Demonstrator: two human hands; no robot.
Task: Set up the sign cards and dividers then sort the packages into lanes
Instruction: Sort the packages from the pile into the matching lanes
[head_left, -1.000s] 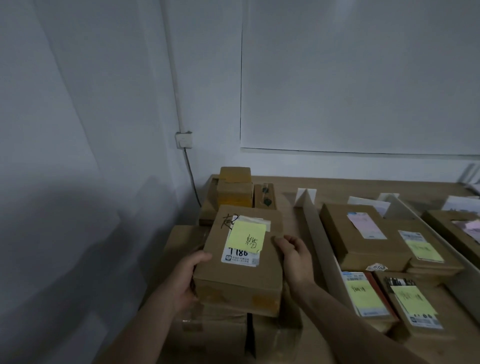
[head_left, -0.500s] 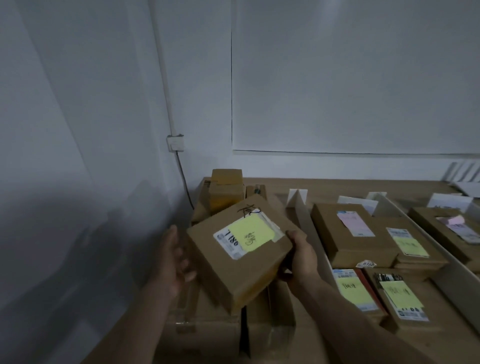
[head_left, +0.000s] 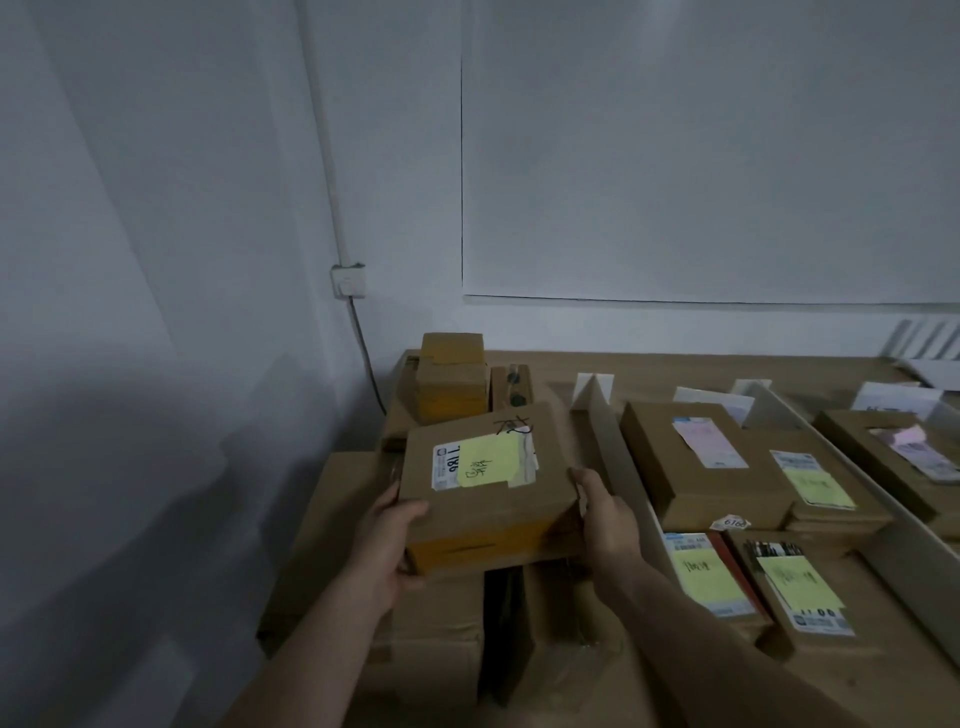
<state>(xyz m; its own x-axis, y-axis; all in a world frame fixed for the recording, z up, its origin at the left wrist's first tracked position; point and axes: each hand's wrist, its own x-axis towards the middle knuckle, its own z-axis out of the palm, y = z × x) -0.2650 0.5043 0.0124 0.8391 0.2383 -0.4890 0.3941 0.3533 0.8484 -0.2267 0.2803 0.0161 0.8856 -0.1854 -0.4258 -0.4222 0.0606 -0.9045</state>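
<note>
Just left of the white divider (head_left: 618, 460), the left hand (head_left: 387, 551) and right hand (head_left: 605, 514) are gripping a brown package (head_left: 488, 512) by its opposite sides, fingers curling around its edges, above stacked cartons (head_left: 431, 623). Its white label (head_left: 445, 465) is showing "7186", and a yellow note (head_left: 488, 460) with illegible handwriting is partly covering it. Right of the divider, a small sticker (head_left: 736, 522) is showing digits starting "616".

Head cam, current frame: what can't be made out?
- Handwriting on the yellow note of the held box: head view, too small and dim.
- Left hand: head view, fingertips hidden beneath the held box.
- Rightmost package: head view, cut off by the right frame edge.
- Cartons below: head view, mostly covered by held box and forearms.
</note>
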